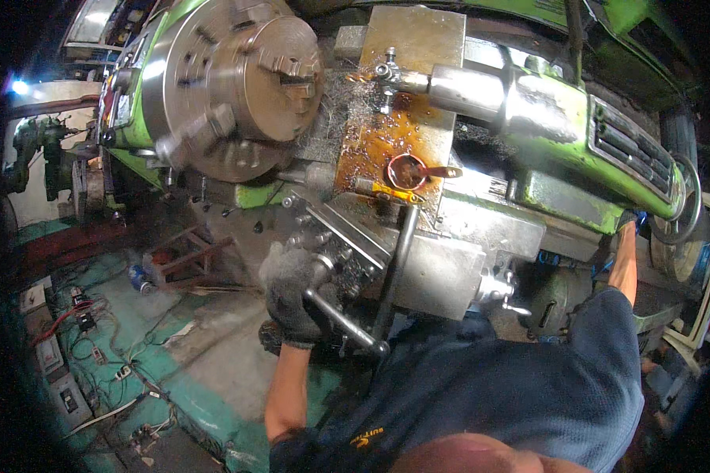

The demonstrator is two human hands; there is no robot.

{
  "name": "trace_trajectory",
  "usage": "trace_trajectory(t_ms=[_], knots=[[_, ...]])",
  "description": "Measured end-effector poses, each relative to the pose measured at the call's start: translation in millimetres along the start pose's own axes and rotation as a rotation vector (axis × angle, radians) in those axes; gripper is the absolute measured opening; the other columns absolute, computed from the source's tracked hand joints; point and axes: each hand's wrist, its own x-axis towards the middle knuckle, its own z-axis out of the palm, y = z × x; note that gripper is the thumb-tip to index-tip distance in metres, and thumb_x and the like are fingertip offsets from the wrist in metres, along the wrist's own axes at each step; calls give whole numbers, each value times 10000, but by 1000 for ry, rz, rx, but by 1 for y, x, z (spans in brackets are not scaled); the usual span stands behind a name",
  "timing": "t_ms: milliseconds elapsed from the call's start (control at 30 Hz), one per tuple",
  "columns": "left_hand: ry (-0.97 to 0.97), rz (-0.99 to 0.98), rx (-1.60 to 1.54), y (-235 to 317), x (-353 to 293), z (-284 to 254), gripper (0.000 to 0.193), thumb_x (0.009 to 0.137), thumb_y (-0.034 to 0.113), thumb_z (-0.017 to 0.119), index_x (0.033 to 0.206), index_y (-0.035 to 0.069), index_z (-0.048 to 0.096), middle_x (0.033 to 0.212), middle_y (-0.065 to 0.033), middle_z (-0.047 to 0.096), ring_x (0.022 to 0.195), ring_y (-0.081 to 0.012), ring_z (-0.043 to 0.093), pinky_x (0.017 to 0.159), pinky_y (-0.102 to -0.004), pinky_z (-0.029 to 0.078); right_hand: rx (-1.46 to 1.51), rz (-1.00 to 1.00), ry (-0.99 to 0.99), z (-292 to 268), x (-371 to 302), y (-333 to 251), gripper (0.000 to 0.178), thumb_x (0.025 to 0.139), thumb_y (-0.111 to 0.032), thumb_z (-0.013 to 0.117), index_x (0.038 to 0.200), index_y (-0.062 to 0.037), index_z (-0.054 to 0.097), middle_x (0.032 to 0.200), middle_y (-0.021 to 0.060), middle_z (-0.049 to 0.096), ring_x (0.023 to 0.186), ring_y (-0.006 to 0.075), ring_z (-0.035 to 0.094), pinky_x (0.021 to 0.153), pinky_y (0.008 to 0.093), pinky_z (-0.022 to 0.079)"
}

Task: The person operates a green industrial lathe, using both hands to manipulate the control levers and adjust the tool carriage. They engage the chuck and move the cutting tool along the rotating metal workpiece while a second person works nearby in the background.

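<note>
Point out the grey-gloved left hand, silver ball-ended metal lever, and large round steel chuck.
Left hand (pixel 292 293): head view, glove's middle.
Lever (pixel 343 318): head view, mid-shaft.
Chuck (pixel 205 88): head view, front face.

A lathe chuck (pixel 193 87) blurs, its top cropped by the upper edge, while the right hand (pixel 625 218) lies mostly hidden beside the green tailstock (pixel 556 118), its grip impossible to make out.
</note>
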Motion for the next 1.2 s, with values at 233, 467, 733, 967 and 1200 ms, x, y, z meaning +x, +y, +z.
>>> trace_trajectory(t_ms=[233, 467, 733, 967, 1200], knots=[[24, 32, -162, -11, -1, 11, 357, 865, 304, 685, 1115, 51, 646, 1096, -169, 666, 1077, -394, 627, 1028, -553, 436, -133, 25, 50, -24, -30, 16, 361, 846, -220, 740, 1171, -87, 655, 1015, 18, 676, 901, 173, 621, 792, 361, 509], [63, 105, -243, -11, 14, 9, 343, 872, 302, 683, 1106, 56, 644, 1089, -170, 663, 1061, -390, 630, 1021, -564, 440, -169, 69, 113, -62, -81, 22, 365, 853, -239, 730, 1175, -82, 658, 1036, 33, 681, 923, 189, 627, 806, 367, 510], [82, 142, -262, -7, 14, 3, 326, 880, 300, 681, 1097, 60, 641, 1082, -171, 661, 1042, -386, 632, 1014, -575, 443, -187, 98, 124, -61, -110, 18, 372, 862, -261, 718, 1179, -76, 661, 1060, 50, 687, 948, 208, 634, 823, 375, 511], [109, 170, -288, -7, 13, -5, 311, 887, 299, 680, 1089, 65, 639, 1075, -171, 659, 1026, -382, 635, 1007, -586, 447, -198, 94, 123, -63, -126, 9, 380, 869, -280, 708, 1184, -72, 664, 1082, 65, 692, 970, 224, 641, 837, 381, 512], [105, 169, -293, -7, 9, -3, 321, 879, 302, 684, 1099, 79, 617, 1114, -162, 632, 1054, -369, 615, 1012, -625, 429, -217, 76, 111, -60, -128, 8, 390, 877, -299, 698, 1188, -67, 667, 1103, 80, 697, 992, 240, 647, 852, 387, 513]])
